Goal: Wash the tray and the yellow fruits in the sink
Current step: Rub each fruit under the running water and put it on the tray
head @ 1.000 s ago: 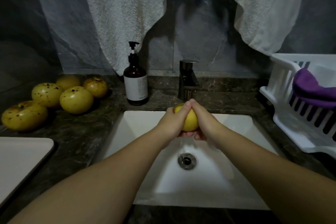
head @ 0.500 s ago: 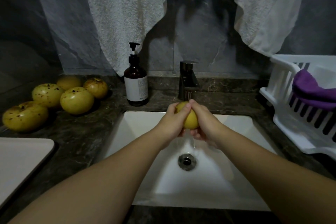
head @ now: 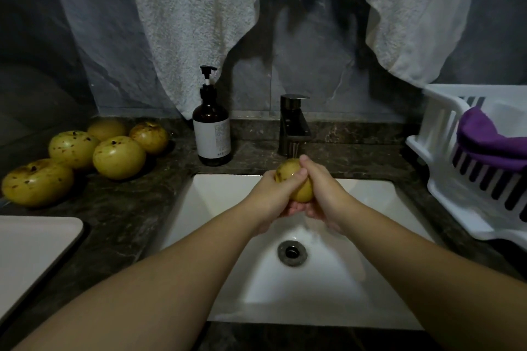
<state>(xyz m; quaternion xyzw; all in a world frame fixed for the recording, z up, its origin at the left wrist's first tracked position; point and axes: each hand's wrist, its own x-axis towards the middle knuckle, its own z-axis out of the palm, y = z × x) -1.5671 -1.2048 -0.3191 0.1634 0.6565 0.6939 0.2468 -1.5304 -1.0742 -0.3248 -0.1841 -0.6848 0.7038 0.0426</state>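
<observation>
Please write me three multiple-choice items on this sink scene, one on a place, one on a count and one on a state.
1. Where does the soap bottle stand?
A. On the counter left of the faucet
B. Inside the white rack
C. On the tray

2. How many yellow fruits lie on the counter left of the sink?
A. Two
B. Five
C. Eight

3. What are the hands doing?
A. Both hang idle
B. Both hold one fruit under the faucet
C. One lifts the purple cloth

Answers:
1. A: the bottle sits on the dark counter, just left of the faucet.
2. B: five fruits cluster by the wall.
3. B: the left hand and right hand wrap the held fruit over the basin; the purple cloth lies untouched in the rack.
</observation>
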